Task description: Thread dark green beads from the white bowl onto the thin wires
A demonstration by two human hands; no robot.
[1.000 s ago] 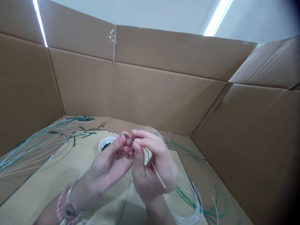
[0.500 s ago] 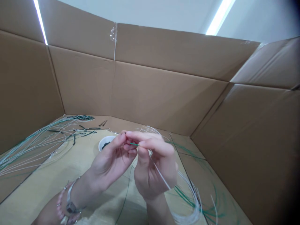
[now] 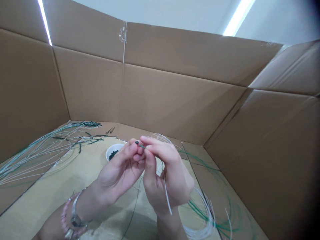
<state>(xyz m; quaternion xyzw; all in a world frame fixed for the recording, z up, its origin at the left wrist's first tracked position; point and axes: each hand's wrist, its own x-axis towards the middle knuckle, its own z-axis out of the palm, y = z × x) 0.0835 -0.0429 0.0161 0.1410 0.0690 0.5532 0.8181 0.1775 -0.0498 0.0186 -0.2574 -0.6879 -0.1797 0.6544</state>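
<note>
My left hand (image 3: 117,175) and my right hand (image 3: 166,176) meet fingertip to fingertip above the table. Both are closed in a pinch. Between the tips runs a thin green wire (image 3: 141,145) with a small dark piece (image 3: 136,142) at its end, held by my left thumb and forefinger. A white wire (image 3: 167,196) hangs down across my right palm. A watch and a bead bracelet (image 3: 72,220) sit on my left wrist.
A small white bowl (image 3: 111,152) with dark bits stands just behind my left hand. Long green and white wires (image 3: 37,153) fan across the left of the table; a coil of wires (image 3: 205,216) lies at the right. Cardboard walls (image 3: 175,100) enclose the table.
My fingertips have drawn closer together again and the dark piece shows at the green wire's end. The white wire swung down across my right palm.
</note>
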